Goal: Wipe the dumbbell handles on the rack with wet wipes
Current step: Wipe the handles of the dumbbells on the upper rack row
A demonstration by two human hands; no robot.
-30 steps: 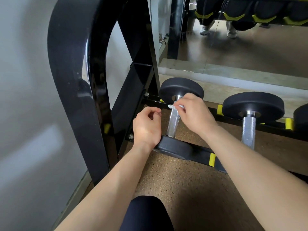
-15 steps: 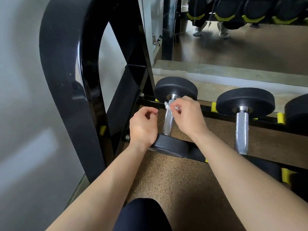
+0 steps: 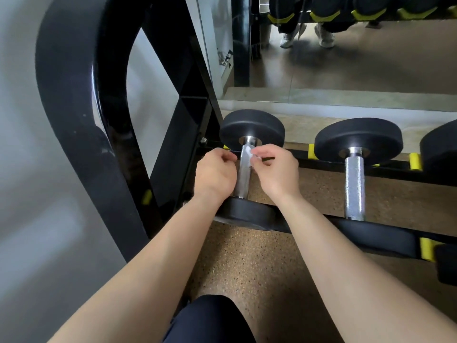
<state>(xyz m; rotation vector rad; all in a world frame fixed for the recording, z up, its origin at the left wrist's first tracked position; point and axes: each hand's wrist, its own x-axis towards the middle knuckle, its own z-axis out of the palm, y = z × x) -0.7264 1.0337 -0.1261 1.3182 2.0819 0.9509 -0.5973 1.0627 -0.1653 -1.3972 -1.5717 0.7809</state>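
A black dumbbell with a chrome handle (image 3: 242, 179) lies across the lowest rails of the black rack (image 3: 173, 149), at its left end. A small white wet wipe (image 3: 249, 152) is wrapped over the top of that handle. My right hand (image 3: 274, 173) pinches the wipe from the right. My left hand (image 3: 214, 175) is curled against the handle's left side, fingertips at the wipe's edge; its grip is partly hidden. A second dumbbell with a knurled handle (image 3: 354, 186) lies to the right, untouched.
A third dumbbell head (image 3: 440, 149) shows at the right edge. Yellow stops (image 3: 414, 161) mark the rails. The rack's thick curved upright (image 3: 74, 125) stands close on the left beside a grey wall. A mirror behind reflects the floor. My knee (image 3: 210, 320) is at the bottom.
Both hands have shifted slightly up the handle towards the far head, with the wipe still at the handle's top. My left hand has moved closer to the handle.
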